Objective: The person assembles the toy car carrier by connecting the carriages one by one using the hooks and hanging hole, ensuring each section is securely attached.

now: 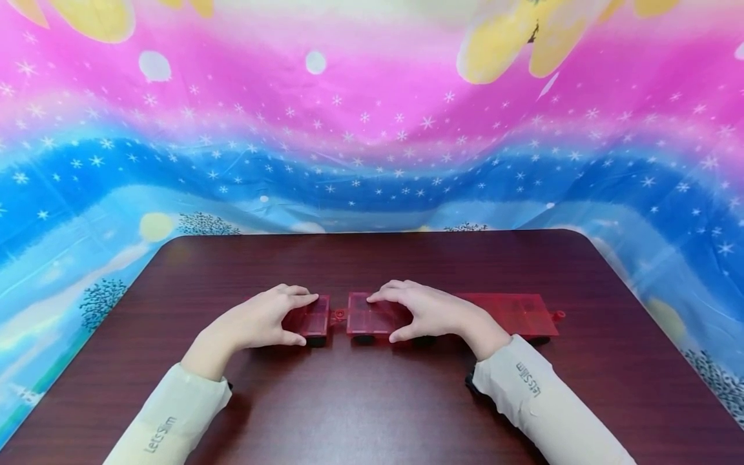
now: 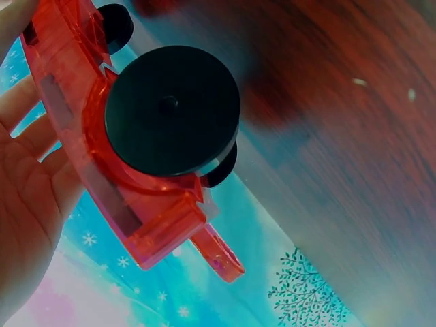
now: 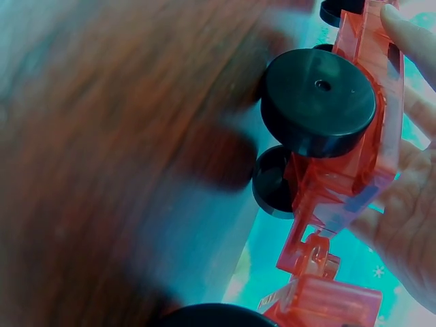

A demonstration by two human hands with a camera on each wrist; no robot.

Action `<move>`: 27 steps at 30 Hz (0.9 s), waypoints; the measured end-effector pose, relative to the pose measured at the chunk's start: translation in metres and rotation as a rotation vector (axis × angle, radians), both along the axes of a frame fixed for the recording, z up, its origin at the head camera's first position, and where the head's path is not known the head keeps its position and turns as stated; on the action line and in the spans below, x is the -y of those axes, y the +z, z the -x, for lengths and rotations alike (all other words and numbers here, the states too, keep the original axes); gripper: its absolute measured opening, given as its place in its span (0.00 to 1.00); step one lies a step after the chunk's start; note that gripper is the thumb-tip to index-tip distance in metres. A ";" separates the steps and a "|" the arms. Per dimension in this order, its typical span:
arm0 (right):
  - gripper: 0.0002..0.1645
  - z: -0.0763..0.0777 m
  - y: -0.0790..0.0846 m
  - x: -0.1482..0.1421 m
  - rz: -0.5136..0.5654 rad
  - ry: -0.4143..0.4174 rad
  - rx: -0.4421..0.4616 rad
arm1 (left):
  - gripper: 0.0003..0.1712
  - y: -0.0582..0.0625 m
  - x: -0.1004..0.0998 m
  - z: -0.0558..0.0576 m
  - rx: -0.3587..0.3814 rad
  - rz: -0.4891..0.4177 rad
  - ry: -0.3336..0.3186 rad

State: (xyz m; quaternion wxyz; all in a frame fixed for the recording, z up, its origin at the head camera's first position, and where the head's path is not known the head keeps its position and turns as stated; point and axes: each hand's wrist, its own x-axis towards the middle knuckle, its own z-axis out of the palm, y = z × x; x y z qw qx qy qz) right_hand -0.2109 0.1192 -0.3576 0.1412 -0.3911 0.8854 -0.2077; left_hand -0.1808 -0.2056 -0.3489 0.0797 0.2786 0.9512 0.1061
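Three see-through red toy train cars with black wheels stand in a row on the table. My left hand (image 1: 258,318) grips the left car (image 1: 319,315), fingers over the far side and thumb on the near side. The middle car (image 1: 361,316) is held the same way by my right hand (image 1: 436,314). Between these two cars sits a small red coupling (image 1: 339,315); whether it is joined cannot be told. The right car (image 1: 520,311) lies partly behind my right wrist. In the right wrist view, a red link (image 3: 315,253) joins the middle car to the right one.
The dark brown wooden table (image 1: 372,407) has rounded far corners. Behind it hangs a pink and blue patterned cloth (image 1: 372,155). A free red coupling (image 1: 558,316) sticks out from the right end of the row.
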 end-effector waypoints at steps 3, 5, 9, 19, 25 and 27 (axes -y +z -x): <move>0.43 0.000 0.000 -0.001 -0.011 -0.003 0.002 | 0.45 -0.001 0.000 0.000 -0.001 0.000 -0.002; 0.42 0.000 0.001 -0.001 -0.016 -0.003 0.006 | 0.45 -0.001 0.000 0.001 0.002 -0.004 -0.002; 0.42 0.001 0.000 -0.002 -0.018 0.005 0.010 | 0.45 -0.002 0.001 0.001 0.008 -0.002 -0.004; 0.42 0.002 -0.001 0.000 -0.033 0.007 0.002 | 0.45 -0.004 0.002 0.002 0.008 -0.004 -0.010; 0.43 0.001 0.000 -0.001 -0.042 0.000 -0.001 | 0.46 -0.007 0.002 0.003 0.009 -0.016 -0.008; 0.43 0.001 0.000 -0.002 -0.043 -0.005 -0.004 | 0.46 -0.008 0.003 0.002 0.015 -0.019 -0.001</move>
